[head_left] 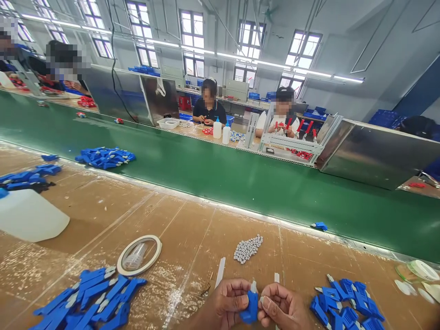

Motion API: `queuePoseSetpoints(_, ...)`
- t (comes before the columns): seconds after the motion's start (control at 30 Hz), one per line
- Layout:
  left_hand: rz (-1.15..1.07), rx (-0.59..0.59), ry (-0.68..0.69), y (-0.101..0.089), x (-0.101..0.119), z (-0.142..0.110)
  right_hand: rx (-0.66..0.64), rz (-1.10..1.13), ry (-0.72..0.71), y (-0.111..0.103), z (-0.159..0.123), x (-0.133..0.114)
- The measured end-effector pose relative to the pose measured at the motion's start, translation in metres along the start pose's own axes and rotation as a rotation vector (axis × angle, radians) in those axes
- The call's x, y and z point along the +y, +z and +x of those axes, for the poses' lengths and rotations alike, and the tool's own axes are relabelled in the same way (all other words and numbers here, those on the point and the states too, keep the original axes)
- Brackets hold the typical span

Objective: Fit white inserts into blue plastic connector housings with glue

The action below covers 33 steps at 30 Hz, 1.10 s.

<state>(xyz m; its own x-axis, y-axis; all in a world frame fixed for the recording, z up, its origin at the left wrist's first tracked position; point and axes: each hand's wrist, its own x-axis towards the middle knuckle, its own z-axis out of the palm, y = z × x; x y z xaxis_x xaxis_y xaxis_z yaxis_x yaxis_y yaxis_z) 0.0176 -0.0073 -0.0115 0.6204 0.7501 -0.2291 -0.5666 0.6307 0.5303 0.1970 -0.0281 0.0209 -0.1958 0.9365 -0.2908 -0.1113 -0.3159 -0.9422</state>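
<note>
We have the blue part (251,308) upright at the near edge of the table (178,238), right of centre, its pale tip (253,286) pointing up. Our left hand (232,300) grips it from the left, between thumb and curled fingers. Our right hand (280,305) sits just to its right, thumb and forefinger pinched on a pale piece (262,299) too small to make out; we cannot tell whether its other fingers touch the part. Just beyond the hands lie white strips (220,271), and farther off a patch of grey bits (248,249). We see a blue heap (357,298) on the right, and on the left another heap (92,298) with a tape ring (158,247) beyond it. Past the table runs the green belt (213,178), with people (209,110) along its far side.
</note>
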Motion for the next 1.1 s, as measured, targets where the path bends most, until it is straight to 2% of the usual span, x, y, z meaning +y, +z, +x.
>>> queuePoseSetpoints(0.27, 0.066, 0.058, 0.003, 0.002, 0.001, -0.002, 0.023, -0.057, -0.028, 0.008, -0.003, -0.003)
queuePoseSetpoints(0.47, 0.132, 0.081, 0.048, 0.002, -0.003, -0.002, 0.103, -0.078, -0.096, 0.011, -0.003, 0.001)
queuePoseSetpoints(0.6, 0.343, 0.045, 0.152, 0.001, -0.003, -0.004, 0.144, -0.105, -0.098, 0.013, -0.006, -0.001)
queuePoseSetpoints(0.7, 0.512, 0.03, 0.233, 0.0, -0.001, -0.006, 0.123, -0.103, -0.073, 0.013, -0.006, -0.001)
queuePoseSetpoints(0.8, 0.571, 0.031, 0.259, 0.001, 0.002, -0.007, 0.071, 0.014, -0.007, 0.009, -0.003, 0.004)
queuePoseSetpoints(0.97, 0.502, -0.004, 0.237, 0.004, -0.001, -0.008, 0.002, 0.312, 0.115, 0.003, 0.004, 0.018)
queuePoseSetpoints(1.1, 0.478, -0.007, 0.23, 0.002, -0.006, -0.011, -0.029, 0.372, 0.136, 0.004, 0.005, 0.02)
